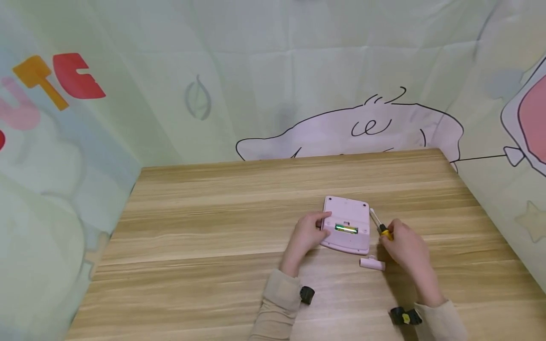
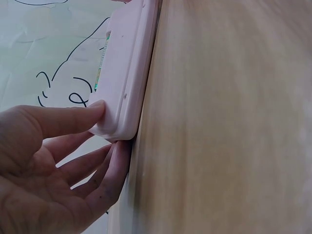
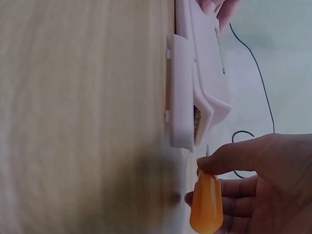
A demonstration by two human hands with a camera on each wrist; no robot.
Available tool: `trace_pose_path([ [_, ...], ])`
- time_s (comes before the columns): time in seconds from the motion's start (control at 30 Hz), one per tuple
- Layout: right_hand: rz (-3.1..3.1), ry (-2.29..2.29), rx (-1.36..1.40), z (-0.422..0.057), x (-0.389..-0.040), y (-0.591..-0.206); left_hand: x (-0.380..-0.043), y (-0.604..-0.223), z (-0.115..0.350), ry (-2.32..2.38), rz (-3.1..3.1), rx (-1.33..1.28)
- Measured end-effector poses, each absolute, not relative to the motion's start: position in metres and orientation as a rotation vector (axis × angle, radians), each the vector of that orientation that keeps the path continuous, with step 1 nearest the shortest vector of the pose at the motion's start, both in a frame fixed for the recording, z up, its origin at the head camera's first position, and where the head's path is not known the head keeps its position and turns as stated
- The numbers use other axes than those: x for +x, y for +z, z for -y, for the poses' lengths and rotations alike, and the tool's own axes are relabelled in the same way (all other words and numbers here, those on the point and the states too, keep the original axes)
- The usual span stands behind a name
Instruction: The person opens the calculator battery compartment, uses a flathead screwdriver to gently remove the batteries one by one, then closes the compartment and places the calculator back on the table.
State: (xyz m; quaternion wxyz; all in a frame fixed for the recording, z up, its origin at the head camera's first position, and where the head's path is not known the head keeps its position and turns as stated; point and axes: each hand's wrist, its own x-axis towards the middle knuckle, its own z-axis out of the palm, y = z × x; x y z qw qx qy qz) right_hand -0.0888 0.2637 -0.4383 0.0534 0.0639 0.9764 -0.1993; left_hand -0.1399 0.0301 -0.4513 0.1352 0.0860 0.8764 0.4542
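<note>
A pink calculator [image 1: 346, 210] lies face down on the wooden table, its battery compartment uncovered and a green battery [image 1: 346, 229] showing inside. My left hand [image 1: 306, 234] grips its left edge; in the left wrist view the thumb [image 2: 73, 119] is on the back and other fingers are against the edge. Just right of the calculator, my right hand [image 1: 405, 246] holds a small screwdriver [image 1: 385, 231] by its orange handle [image 3: 206, 204], the shaft pointing away and slightly left. The pink battery cover [image 1: 372, 264] lies on the table below the calculator's lower right corner.
The wood-grain table [image 1: 204, 227] stretches widely to the left and behind the calculator. A printed cloth backdrop [image 1: 239, 85] hangs along its far side and both sides. Black bands [image 1: 307, 294] are near both wrists.
</note>
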Motion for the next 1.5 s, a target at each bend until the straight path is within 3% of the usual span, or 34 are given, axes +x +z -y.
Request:
trace_pose_path([
  [1.5, -3.071, -0.662, 0.054, -0.249, -0.069, -0.410, -0.140, -0.451, -0.030, 1.312, -2.547, 0.252],
])
